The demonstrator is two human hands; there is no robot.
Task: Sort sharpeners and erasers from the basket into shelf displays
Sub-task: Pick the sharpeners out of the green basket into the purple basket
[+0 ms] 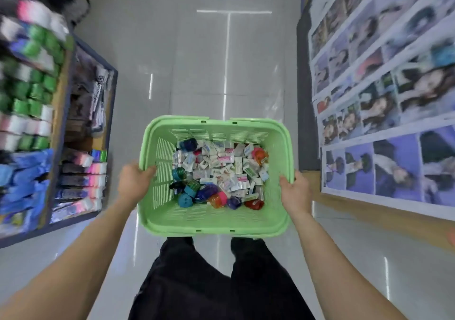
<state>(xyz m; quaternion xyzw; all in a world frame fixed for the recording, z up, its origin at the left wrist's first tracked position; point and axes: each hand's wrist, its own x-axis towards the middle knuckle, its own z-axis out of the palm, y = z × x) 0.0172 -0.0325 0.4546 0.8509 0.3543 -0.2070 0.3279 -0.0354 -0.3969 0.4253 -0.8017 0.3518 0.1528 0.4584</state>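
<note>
Left hand [134, 184]: grips basket [214, 223] rim, 9 o'clock
Right hand [295, 191]: grips rim, 3 o'clock
Contents: erasers [221, 169]; sharpeners [185, 200] mostly 6 o'clock

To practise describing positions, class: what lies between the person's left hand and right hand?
In the head view, the green basket spans between the left hand and right hand, each gripping a side rim; inside lie white erasers and coloured sharpeners.

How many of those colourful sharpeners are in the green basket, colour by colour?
Red or orange sharpeners: 3
Purple sharpeners: 2
Blue, teal or green sharpeners: 4
Dark sharpener: 1
Total: 10 showing in the basket; the erasers may hide more.
</note>
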